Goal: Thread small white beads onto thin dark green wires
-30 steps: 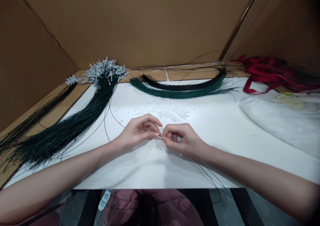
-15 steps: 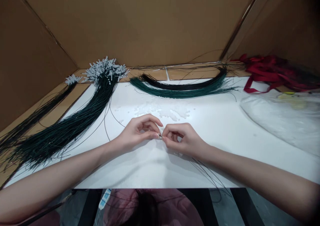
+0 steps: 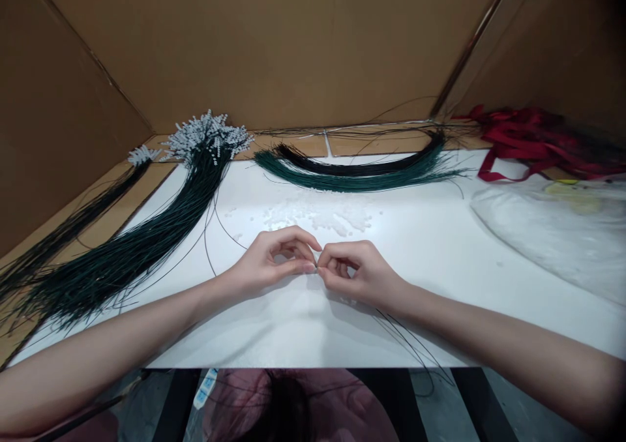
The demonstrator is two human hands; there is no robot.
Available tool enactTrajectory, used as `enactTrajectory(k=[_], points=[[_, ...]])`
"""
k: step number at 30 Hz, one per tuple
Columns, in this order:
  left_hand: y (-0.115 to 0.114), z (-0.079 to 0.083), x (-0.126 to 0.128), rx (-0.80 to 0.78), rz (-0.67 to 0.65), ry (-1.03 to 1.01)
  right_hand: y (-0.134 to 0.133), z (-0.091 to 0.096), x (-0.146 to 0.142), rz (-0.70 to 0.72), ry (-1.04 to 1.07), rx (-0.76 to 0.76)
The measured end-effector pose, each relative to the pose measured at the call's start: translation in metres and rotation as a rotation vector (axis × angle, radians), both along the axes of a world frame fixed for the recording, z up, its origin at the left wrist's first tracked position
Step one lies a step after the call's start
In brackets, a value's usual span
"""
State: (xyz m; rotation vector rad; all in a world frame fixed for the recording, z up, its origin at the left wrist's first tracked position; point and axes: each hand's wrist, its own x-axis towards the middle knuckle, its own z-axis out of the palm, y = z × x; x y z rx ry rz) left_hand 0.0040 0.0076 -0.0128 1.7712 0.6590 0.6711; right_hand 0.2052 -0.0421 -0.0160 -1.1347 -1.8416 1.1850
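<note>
My left hand [image 3: 283, 254] and my right hand [image 3: 359, 269] meet low over the white table, fingertips almost touching. Thumb and forefinger of my right hand pinch a thin dark wire [image 3: 317, 267], of which only a short bit shows in the gap. Strands of dark wire [image 3: 408, 338] come out below my right wrist and hang over the front edge. My left thumb is pressed to its fingers at the same spot; whatever they grip is too small to make out. Just behind the hands, small white beads [image 3: 337, 219] lie scattered.
At the left lies a large bundle of dark green wires [image 3: 161, 233] tipped with white beads [image 3: 208, 135], beside a smaller one [image 3: 73, 223]. Bare green wires [image 3: 362, 180] lie at the back. Red ribbon [image 3: 533, 142] and a clear plastic bag [image 3: 552, 240] are at the right. Cardboard walls [image 3: 274, 44] enclose the table.
My left hand has shifted slightly right, closing the small gap to my right fingertips; less of the dark wire shows between them. My right hand stays in place.
</note>
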Motion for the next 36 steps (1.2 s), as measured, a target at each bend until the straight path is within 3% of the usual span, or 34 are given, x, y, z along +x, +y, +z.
enactTrajectory(k=[16, 24, 36], points=[[-0.0034, -0.0007, -0.0018, 0.06, 0.047, 0.004, -0.0008, 0.0065, 0.0007, -0.029, 0.005, -0.087], [-0.0037, -0.0015, 0.0008, 0.026, -0.025, 0.017, 0.0005, 0.0026, 0.0011, -0.001, 0.004, -0.049], [-0.005, 0.0002, -0.0018, 0.083, 0.001, -0.001, -0.0002, 0.0046, -0.0012, -0.058, 0.004, -0.059]])
